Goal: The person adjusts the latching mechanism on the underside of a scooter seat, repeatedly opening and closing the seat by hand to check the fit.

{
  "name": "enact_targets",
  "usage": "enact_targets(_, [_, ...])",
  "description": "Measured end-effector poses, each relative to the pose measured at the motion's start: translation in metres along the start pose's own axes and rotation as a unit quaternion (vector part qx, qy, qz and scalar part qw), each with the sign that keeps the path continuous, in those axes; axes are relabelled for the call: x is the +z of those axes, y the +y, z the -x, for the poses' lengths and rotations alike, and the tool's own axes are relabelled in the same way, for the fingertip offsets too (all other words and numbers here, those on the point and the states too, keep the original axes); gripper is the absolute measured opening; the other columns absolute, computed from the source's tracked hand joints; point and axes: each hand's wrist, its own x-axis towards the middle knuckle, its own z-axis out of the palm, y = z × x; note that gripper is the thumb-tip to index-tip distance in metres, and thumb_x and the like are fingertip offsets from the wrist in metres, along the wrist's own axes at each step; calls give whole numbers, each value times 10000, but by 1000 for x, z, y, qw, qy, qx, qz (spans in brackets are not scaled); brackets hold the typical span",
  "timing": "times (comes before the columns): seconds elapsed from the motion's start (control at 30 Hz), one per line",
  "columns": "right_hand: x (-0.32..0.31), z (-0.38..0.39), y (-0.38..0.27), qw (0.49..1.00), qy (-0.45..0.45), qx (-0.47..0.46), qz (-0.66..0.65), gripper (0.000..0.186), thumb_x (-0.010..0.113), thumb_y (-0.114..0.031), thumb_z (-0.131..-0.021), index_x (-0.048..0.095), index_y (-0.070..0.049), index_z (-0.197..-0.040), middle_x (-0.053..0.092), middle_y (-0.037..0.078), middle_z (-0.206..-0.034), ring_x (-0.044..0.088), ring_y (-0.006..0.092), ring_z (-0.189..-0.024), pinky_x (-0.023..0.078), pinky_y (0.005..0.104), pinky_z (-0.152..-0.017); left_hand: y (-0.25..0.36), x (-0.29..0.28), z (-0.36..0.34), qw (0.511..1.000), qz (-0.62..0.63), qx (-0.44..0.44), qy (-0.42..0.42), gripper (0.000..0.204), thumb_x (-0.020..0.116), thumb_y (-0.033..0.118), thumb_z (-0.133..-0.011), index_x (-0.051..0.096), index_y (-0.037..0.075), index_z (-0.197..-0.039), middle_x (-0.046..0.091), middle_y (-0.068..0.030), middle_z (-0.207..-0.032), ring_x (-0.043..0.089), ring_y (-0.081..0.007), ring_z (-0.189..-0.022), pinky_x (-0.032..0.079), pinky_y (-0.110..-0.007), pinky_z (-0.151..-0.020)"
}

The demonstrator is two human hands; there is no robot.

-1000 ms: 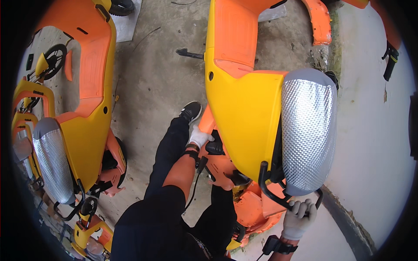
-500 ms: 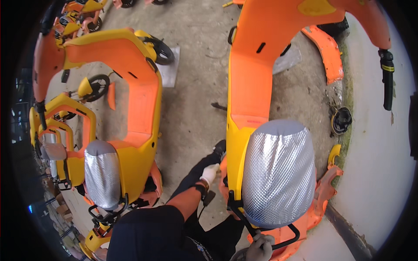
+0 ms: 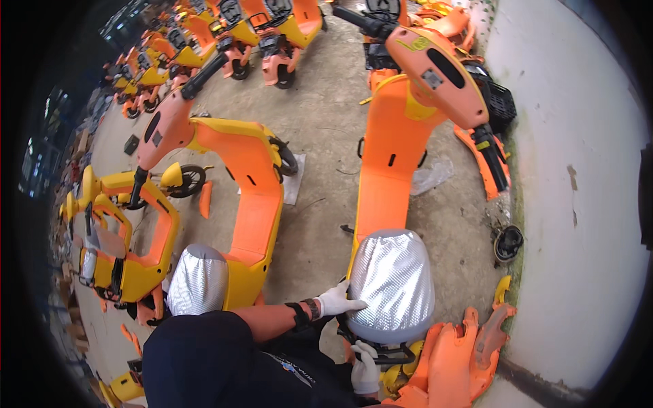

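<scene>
A yellow and orange electric scooter (image 3: 385, 170) stands in front of me, its seat wearing a silver quilted cover (image 3: 393, 282) with grey ends. My left hand (image 3: 338, 300), in a white glove, lies against the left side of the cover with its fingers stretched out over the edge. Lower down, my gloved right hand (image 3: 366, 370) is closed around the black rear rack (image 3: 391, 356) behind the seat. The scooter's handlebar (image 3: 439, 75) is at the far end, tilted to the right.
A second scooter with a silver-covered seat (image 3: 197, 279) stands close on my left. Beyond it are more scooters (image 3: 139, 238). Loose orange body panels (image 3: 449, 367) lie at the lower right, near a white wall (image 3: 564, 204). A round black part (image 3: 507, 243) rests along the wall.
My left hand has come up from low beside the scooter onto the seat cover. My right hand stays at the rear rack. The view has shifted, bringing both handlebars into sight.
</scene>
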Motion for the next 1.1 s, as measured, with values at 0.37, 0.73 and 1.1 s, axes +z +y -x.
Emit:
enact_targets(0.37, [-11,-13,11,968,-24,61,-240,558,338,-441,-975,471,57,-1189,575,229,-1123,551,301,-1051,396,381,-984,63,-33,-9,970,-224,12,93,782,699,475,-671,448,62,-1286,524,-235,-1222,531,-357,-1121,427,-386,-953])
enact_targets(0.73, [9,-1,23,983,148,55,-98,209,498,-168,-900,592,18,-882,636,108,-767,608,228,-813,453,352,-853,406,-378,-166,587,-659,216,418,918,775,206,-587,337,182,-1394,428,-117,-1351,331,-359,-1291,281,-479,-1027])
enact_targets(1.1, [34,-26,-28,909,250,-10,-333,244,513,-79,-886,414,-115,-666,350,-40,-588,358,107,-535,334,273,-530,373,-340,-147,811,-494,220,221,470,744,315,-640,582,19,-968,664,-114,-835,647,-257,-789,481,-327,-718])
